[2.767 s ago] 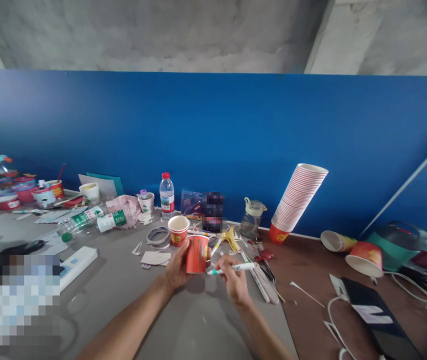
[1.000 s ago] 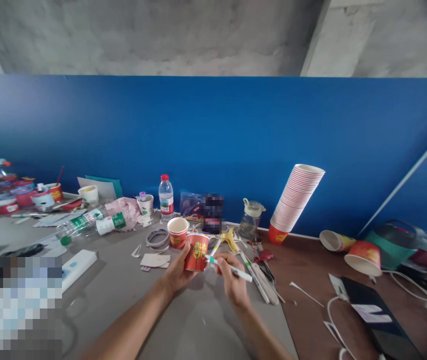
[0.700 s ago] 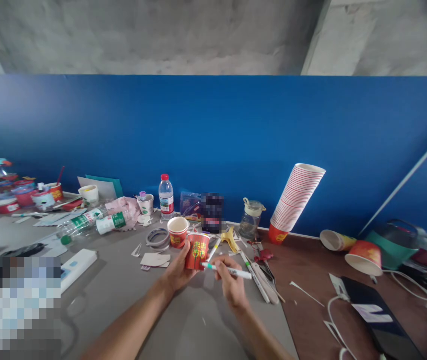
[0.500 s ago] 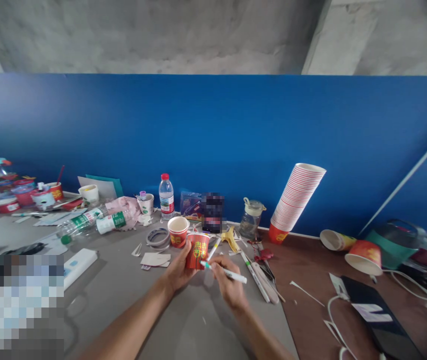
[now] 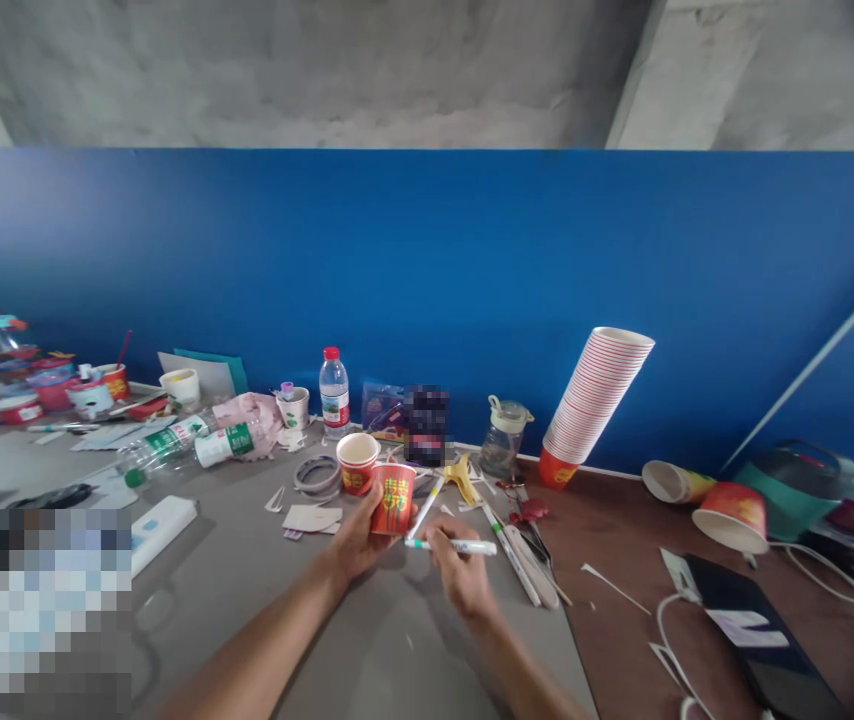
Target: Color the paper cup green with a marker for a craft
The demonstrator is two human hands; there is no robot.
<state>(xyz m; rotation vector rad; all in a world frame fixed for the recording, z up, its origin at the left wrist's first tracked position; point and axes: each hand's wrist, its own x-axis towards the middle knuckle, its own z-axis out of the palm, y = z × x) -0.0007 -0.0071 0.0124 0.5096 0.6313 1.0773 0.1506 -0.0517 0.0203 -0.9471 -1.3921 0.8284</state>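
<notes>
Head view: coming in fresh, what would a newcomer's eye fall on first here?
Probably the tall stack of paper cups, right of centre, slanting in the picture against the blue partition. Next, likely the hands in the middle, over the grey table: the left hand holds a red cup with yellow print, and the right hand holds a white marker beside it.

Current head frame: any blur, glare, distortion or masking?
Head view: lower-left corner and dark item pixelated; blue partition has a pale sheen at far left; cup stack leans outward, probably wide-lens stretch; print on marker in right hand too soft to read.
</notes>
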